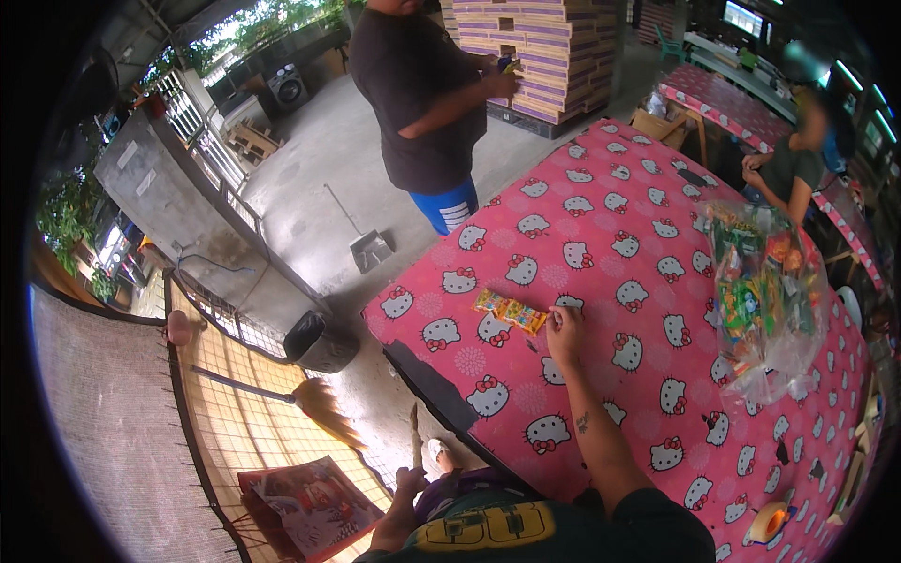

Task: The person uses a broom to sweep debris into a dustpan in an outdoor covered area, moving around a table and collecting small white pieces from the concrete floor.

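Note:
My right hand [565, 336] is over the pink table [587, 225], its fingers closed at the right end of a short strip of yellow-orange sachets [510, 311]. The strip lies flat on the patterned cover. My left hand [410, 481] is low beside the table's near left edge. It is closed around a thin, brownish, stick-like thing [416, 436] that points upward; its exact kind is unclear. Away to the right, a large clear plastic bag [765, 300] full of colourful packets rests on the same table.
A tape dispenser [770, 522] sits at the table's near right. On the left are a broom [324, 408], a black bin [319, 340] and a dustpan [370, 251]. One person [422, 103] stands beyond the table near stacked cartons [535, 56]; another [798, 159] sits at right.

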A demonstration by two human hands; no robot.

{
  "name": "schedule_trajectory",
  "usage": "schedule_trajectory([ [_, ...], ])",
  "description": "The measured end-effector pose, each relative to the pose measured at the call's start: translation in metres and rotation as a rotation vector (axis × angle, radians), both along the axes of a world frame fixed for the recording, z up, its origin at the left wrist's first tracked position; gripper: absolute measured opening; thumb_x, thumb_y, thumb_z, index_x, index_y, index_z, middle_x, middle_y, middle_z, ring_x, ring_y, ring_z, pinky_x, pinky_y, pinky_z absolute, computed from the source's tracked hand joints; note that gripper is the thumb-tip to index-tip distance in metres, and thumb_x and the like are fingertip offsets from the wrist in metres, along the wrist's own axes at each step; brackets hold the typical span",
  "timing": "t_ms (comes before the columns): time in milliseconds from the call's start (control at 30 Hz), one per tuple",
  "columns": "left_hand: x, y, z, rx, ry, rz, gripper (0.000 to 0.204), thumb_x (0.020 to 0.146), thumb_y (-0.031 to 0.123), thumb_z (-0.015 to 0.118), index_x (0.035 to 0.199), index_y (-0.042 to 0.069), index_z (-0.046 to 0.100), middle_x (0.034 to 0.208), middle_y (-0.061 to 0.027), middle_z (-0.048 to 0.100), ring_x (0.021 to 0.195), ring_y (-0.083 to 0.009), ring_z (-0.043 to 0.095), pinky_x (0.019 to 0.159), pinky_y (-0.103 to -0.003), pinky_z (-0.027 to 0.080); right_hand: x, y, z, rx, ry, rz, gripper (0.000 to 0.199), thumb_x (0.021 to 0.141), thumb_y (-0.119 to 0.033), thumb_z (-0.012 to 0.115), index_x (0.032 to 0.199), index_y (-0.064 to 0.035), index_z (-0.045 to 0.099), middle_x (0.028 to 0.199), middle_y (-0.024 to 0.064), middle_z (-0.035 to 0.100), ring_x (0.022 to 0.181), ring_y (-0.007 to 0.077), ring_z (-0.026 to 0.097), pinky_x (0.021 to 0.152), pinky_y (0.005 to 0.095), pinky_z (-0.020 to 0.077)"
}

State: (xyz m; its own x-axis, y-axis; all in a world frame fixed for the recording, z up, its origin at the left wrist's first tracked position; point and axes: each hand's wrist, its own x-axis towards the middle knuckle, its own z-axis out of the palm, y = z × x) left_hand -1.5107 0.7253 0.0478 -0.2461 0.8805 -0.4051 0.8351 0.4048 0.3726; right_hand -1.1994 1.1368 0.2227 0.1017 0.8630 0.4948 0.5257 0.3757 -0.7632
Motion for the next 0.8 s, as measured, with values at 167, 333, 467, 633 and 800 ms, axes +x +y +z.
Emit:
schedule_trajectory([
  [167, -0.018, -0.001, -0.016, -0.082, -0.353, 0.489, 0.037, 0.068, 0.037, 0.073, 0.098, 0.015, 0.067, 0.090, -0.0095, 0.068, 0.082, -0.0311, 0.062, 0.074, -0.040, 0.049, -0.012, -0.012, 0.020, 0.095, -0.211, -0.009, 0.015, 0.081, -0.016, 0.065, 0.094, -0.0084, 0.062, 0.090, 0.0102, 0.057, 0.088, 0.0290, 0.055, 0.075, 0.0399, 0.0448],
  [333, -0.001, 0.018, -0.004, -0.254, -0.021, 0.148, 0.039, 0.070, 0.043, 0.071, 0.102, 0.022, 0.071, 0.095, -0.0081, 0.070, 0.089, -0.0314, 0.064, 0.083, -0.040, 0.049, -0.007, -0.001, 0.025, -0.063, -0.366, 0.112, 0.017, 0.080, -0.021, 0.068, 0.091, -0.0080, 0.064, 0.088, 0.0110, 0.062, 0.086, 0.0272, 0.060, 0.068, 0.0370, 0.0492],
  [467, 0.008, 0.023, 0.015, -0.245, 0.065, -0.035, 0.038, 0.072, 0.041, 0.063, 0.102, 0.018, 0.070, 0.094, -0.0113, 0.070, 0.091, -0.0315, 0.064, 0.084, -0.040, 0.049, 0.090, -0.003, 0.027, 0.103, -0.328, 0.132, 0.025, 0.089, -0.022, 0.054, 0.104, -0.0035, 0.063, 0.084, 0.0124, 0.067, 0.076, 0.0257, 0.065, 0.068, 0.0397, 0.0512],
  [633, -0.002, 0.002, 0.016, -0.286, 0.033, 0.038, 0.039, 0.073, 0.039, 0.060, 0.103, 0.016, 0.069, 0.094, -0.0114, 0.070, 0.091, -0.0301, 0.066, 0.085, -0.040, 0.049, 0.290, -0.171, 0.230, 0.896, 0.170, -1.093, 0.020, 0.083, -0.010, 0.053, 0.103, -0.0061, 0.054, 0.094, 0.0101, 0.058, 0.080, 0.0294, 0.059, 0.070, 0.0397, 0.0480],
  [800, -0.019, 0.013, 0.009, -0.236, 0.033, 0.024, 0.035, 0.070, 0.035, 0.072, 0.098, 0.014, 0.068, 0.092, -0.0103, 0.069, 0.083, -0.0289, 0.067, 0.078, -0.037, 0.052, 0.272, -0.223, 0.321, 0.981, 0.279, -0.986, 0.020, 0.085, -0.011, 0.054, 0.104, -0.0048, 0.052, 0.094, 0.0120, 0.058, 0.080, 0.0293, 0.059, 0.069, 0.0397, 0.0482],
])
